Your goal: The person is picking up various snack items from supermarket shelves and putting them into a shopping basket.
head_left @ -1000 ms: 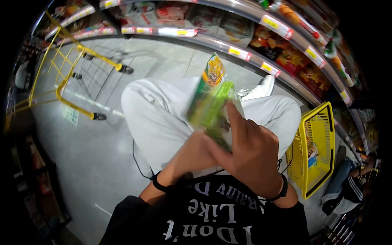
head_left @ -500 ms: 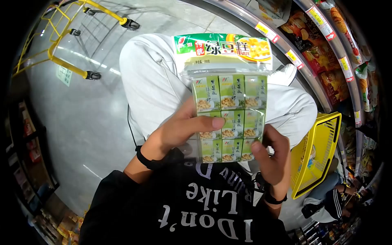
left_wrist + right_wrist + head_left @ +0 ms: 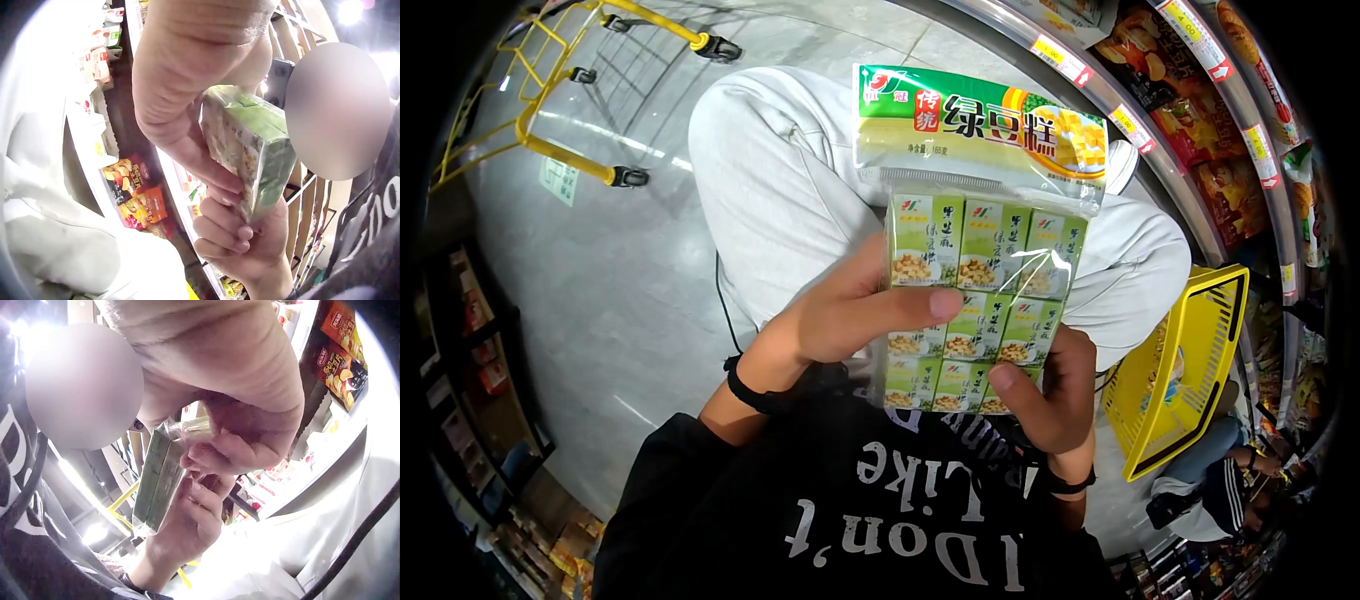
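Observation:
In the head view a clear packet of small green boxes (image 3: 970, 250) with a green and yellow header faces up over the lap. The left hand (image 3: 850, 310) grips its left side, thumb across the front, other fingers behind. At the lower right the right hand (image 3: 1055, 390) pinches the packet's edge, thumb on the front. The left wrist view shows the packet (image 3: 250, 150) edge-on between the left hand (image 3: 200, 94) and the right hand (image 3: 250, 244). Both hands' fingertips meet behind the packet (image 3: 159, 481) in the right wrist view.
A yellow basket (image 3: 1175, 375) with something inside stands at the right, near a snack shelf (image 3: 1200, 150). A yellow cart frame (image 3: 550, 140) is on the grey floor at the upper left. Another person (image 3: 1215, 490) is at the lower right; dark shelves (image 3: 480, 370) line the left.
The packet, at first tilted and blurred in both hands, was turned face up by half a second ago. Since then it has shifted slightly right and tilted a little, with both hands still on it.

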Motion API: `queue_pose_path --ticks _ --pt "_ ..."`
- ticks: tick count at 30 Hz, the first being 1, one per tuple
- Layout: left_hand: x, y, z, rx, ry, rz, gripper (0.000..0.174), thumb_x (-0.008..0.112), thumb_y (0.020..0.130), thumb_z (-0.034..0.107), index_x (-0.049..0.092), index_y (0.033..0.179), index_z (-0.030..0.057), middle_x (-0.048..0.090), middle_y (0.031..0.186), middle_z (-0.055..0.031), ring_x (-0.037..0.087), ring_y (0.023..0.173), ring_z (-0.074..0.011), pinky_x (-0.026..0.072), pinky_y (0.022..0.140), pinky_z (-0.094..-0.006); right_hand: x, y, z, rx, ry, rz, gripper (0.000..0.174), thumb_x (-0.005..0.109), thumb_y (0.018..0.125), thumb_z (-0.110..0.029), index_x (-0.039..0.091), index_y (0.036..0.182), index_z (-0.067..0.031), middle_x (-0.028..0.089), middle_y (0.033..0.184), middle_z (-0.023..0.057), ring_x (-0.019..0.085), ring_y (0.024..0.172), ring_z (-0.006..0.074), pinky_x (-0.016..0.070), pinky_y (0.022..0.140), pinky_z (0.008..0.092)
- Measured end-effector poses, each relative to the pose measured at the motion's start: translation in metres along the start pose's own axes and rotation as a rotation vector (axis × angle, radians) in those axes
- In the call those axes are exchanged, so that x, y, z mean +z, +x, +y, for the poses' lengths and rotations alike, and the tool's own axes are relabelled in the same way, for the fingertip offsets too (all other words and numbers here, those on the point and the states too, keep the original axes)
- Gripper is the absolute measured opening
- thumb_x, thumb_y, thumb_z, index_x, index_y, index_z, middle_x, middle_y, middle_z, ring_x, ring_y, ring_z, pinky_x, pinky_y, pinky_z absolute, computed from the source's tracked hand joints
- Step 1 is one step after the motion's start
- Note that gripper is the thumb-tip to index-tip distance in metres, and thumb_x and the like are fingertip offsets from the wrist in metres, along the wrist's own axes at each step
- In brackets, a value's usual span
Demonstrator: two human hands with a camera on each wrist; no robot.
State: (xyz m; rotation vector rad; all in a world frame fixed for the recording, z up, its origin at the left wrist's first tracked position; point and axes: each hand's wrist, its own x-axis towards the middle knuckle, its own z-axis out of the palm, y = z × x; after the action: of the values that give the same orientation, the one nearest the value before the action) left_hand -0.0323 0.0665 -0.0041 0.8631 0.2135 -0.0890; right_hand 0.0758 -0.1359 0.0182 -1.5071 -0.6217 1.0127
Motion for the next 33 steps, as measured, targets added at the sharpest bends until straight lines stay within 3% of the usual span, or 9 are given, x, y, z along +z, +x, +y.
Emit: queue_pose_path --ticks 15,17,19,22,25,28,30,31,33 --pt "0.000 0.004 0.005 0.014 0.099 0.059 0.043 0.060 0.095 0.022 0.058 0.126 -0.0077 0.067 0.118 -0.0153 0.062 0.105 -0.0197 0.0482 0.090 -0.0309 0.004 0.001 0.005 -0.070 -0.051 0.074 0.028 0.072 0.084 -0.012 0.067 0.106 0.0057 0.074 0.084 0.0108 0.064 0.064 0.0090 0.0487 0.059 0.0226" --pt "0.000 0.005 0.005 0.037 0.136 0.069 0.041 0.062 0.097 0.024 0.060 0.124 -0.0076 0.068 0.115 -0.0139 0.063 0.101 -0.0167 0.0493 0.085 -0.0277 0.004 0.001 0.008 -0.079 -0.043 0.101 0.029 0.072 0.084 -0.012 0.067 0.106 0.0060 0.074 0.083 0.0109 0.065 0.065 0.0092 0.0487 0.059 0.0227" --pt "-0.003 0.005 0.004 -0.027 0.184 0.106 0.041 0.063 0.097 0.025 0.061 0.122 -0.0078 0.068 0.114 -0.0132 0.063 0.098 -0.0150 0.0496 0.082 -0.0258 0.004 0.001 0.012 -0.201 -0.184 0.235 0.028 0.073 0.082 -0.013 0.066 0.101 0.0062 0.072 0.079 0.0104 0.061 0.060 0.0081 0.0464 0.055 0.0234" --pt "-0.006 0.010 -0.003 -0.100 0.238 0.180 0.044 0.067 0.096 0.027 0.060 0.122 -0.0079 0.069 0.112 -0.0117 0.064 0.094 -0.0113 0.0511 0.079 -0.0226 0.003 -0.001 0.002 -0.168 -0.325 0.297 0.025 0.074 0.080 -0.013 0.065 0.093 0.0054 0.069 0.074 0.0090 0.056 0.054 0.0073 0.0423 0.050 0.0235" --pt "-0.002 0.013 -0.011 0.048 0.127 0.223 0.049 0.066 0.097 0.026 0.053 0.131 -0.0066 0.069 0.113 -0.0119 0.065 0.099 -0.0132 0.0521 0.082 -0.0240 0.010 0.002 -0.011 -0.159 -0.491 0.321 0.024 0.078 0.076 -0.014 0.062 0.085 0.0025 0.064 0.067 0.0069 0.050 0.049 0.0081 0.0385 0.047 0.0232" --pt "-0.008 0.010 -0.016 0.057 0.121 0.089 0.061 0.070 0.094 0.026 0.044 0.139 -0.0045 0.066 0.119 -0.0151 0.064 0.108 -0.0171 0.0528 0.088 -0.0296 0.011 0.001 -0.013 -0.175 -0.560 0.241 0.029 0.082 0.072 -0.016 0.061 0.084 -0.0007 0.061 0.066 0.0063 0.049 0.048 0.0098 0.0384 0.047 0.0224" --pt "-0.017 0.009 -0.021 0.003 0.037 0.000 0.096 0.074 0.082 0.055 0.035 0.146 -0.0058 0.057 0.134 -0.0210 0.061 0.119 -0.0262 0.0527 0.096 -0.0363 0.008 0.001 -0.018 -0.212 -0.496 0.186 0.033 0.084 0.071 -0.019 0.060 0.087 -0.0020 0.060 0.066 0.0060 0.049 0.049 0.0104 0.0389 0.047 0.0228" --pt "-0.020 0.010 -0.025 -0.041 0.057 0.000 0.114 0.075 0.072 0.070 0.031 0.148 -0.0038 0.052 0.137 -0.0264 0.058 0.124 -0.0351 0.0525 0.098 -0.0431 0.008 0.002 -0.020 -0.250 -0.430 0.128 0.038 0.086 0.069 -0.021 0.060 0.089 -0.0033 0.059 0.067 0.0057 0.049 0.049 0.0109 0.0393 0.048 0.0231" --pt "-0.021 0.012 -0.031 -0.014 0.012 -0.029 0.118 0.074 0.070 0.073 0.030 0.149 -0.0030 0.051 0.136 -0.0282 0.057 0.124 -0.0375 0.0521 0.098 -0.0468 0.008 0.006 -0.017 -0.293 -0.352 0.072 0.042 0.088 0.068 -0.023 0.059 0.092 -0.0035 0.060 0.068 0.0056 0.050 0.050 0.0111 0.0397 0.048 0.0232"
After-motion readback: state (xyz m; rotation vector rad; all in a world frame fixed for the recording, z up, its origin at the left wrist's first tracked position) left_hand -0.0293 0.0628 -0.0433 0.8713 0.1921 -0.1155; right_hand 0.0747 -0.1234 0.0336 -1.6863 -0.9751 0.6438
